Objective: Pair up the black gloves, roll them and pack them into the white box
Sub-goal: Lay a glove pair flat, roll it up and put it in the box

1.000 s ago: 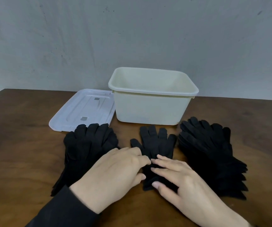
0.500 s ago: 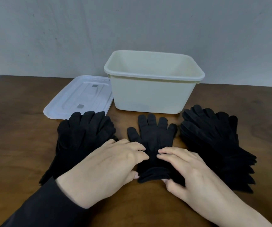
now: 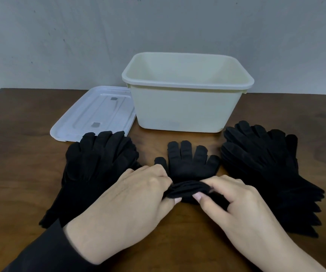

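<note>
A pair of black gloves (image 3: 189, 165) lies flat just in front of the white box (image 3: 183, 108), fingers pointing toward it, its cuff end rolled up. The left hand (image 3: 130, 209) and the right hand (image 3: 242, 209) each pinch that rolled cuff between curled fingers and thumb. One stack of black gloves (image 3: 97, 165) sits left of the box's front, another stack (image 3: 266, 169) right of it. A clear lid (image 3: 93, 112) lies flat beside the box's left wall on the wooden table (image 3: 21, 154). No writing is readable anywhere.
</note>
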Tool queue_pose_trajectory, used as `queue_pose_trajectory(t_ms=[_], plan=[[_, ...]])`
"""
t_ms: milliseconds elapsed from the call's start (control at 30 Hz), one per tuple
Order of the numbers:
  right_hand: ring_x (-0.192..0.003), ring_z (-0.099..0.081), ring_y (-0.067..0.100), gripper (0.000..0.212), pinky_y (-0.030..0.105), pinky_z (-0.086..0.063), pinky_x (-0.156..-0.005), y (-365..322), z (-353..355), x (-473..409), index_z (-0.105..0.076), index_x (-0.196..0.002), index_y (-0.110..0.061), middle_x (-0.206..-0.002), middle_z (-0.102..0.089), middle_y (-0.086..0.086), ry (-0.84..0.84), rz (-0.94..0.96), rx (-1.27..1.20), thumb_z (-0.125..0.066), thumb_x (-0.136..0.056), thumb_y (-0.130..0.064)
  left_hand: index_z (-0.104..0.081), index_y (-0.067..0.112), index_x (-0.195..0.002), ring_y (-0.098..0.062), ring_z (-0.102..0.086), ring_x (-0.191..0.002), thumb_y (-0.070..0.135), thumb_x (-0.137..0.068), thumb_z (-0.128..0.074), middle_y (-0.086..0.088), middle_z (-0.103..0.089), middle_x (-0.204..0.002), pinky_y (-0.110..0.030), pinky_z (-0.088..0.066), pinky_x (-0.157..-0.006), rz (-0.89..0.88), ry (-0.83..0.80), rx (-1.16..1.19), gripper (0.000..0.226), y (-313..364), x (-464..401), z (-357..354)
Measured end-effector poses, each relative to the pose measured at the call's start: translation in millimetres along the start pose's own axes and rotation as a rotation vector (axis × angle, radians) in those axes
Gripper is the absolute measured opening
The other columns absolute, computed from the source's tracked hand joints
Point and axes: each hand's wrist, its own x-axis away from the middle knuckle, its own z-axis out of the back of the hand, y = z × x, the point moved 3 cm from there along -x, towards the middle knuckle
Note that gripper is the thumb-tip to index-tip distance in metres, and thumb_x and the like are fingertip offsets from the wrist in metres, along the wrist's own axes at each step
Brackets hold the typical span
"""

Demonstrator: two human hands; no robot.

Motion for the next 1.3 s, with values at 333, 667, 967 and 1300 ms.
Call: queue_pose_trajectory(t_ms=[333,667,967,1300], plan=[[-0.093,-0.048,-0.003,0.044,0.015,-0.040,-0.079,2.5,-4.8,-8.2,-0.039,-0.121,-0.057,-0.095,-0.057,-0.024,0.060,-0.096,0.062,-0.058,-0.082,-0.055,-0.057,0.033,-0.092,-0.005,-0.050,-0.093,0.052,-0.101,-0.036,0.014,-0.049,-0.096,-0.026,-0.041,-0.091,0.115,0.097,-0.008,0.030,-2.8,-8.2,-8.5],[-0.110,-0.065,0.013,0.027,0.036,-0.044,-0.091,0.2,-10.9,-7.1,-0.079,-0.099,-0.025,-0.116,-0.070,-0.009,0.222,0.202,0.374,-0.060,-0.081,-0.017,-0.056,0.035,-0.107,-0.009,-0.056,-0.083,0.035,-0.074,-0.080,0.014,-0.054,-0.101,-0.030,-0.051,-0.070,0.020,0.195,0.024,0.040,-2.5,-11.0,-5.0],[-0.134,-0.040,-0.009,0.053,0.030,-0.037,-0.107,6.6,-7.6,-2.0,-0.060,-0.134,-0.034,-0.140,-0.054,-0.024,-0.035,0.103,0.343,-0.044,-0.086,-0.050,-0.076,0.029,-0.110,-0.001,-0.067,-0.103,0.056,-0.083,-0.037,0.017,-0.071,-0.117,-0.026,-0.057,-0.082,-0.099,0.009,-0.062,0.055,-2.2,-6.4,-21.6],[-0.117,-0.037,-0.013,0.038,0.010,-0.035,-0.092,4.8,4.0,-1.2,-0.053,-0.119,-0.055,-0.111,-0.056,-0.036,-0.043,-0.006,0.113,-0.043,-0.084,-0.066,-0.033,0.050,-0.146,0.005,-0.039,-0.118,0.062,-0.098,-0.031,0.024,-0.054,-0.130,-0.010,-0.022,-0.089,0.015,0.116,0.133,0.049,1.8,0.6,1.2]])
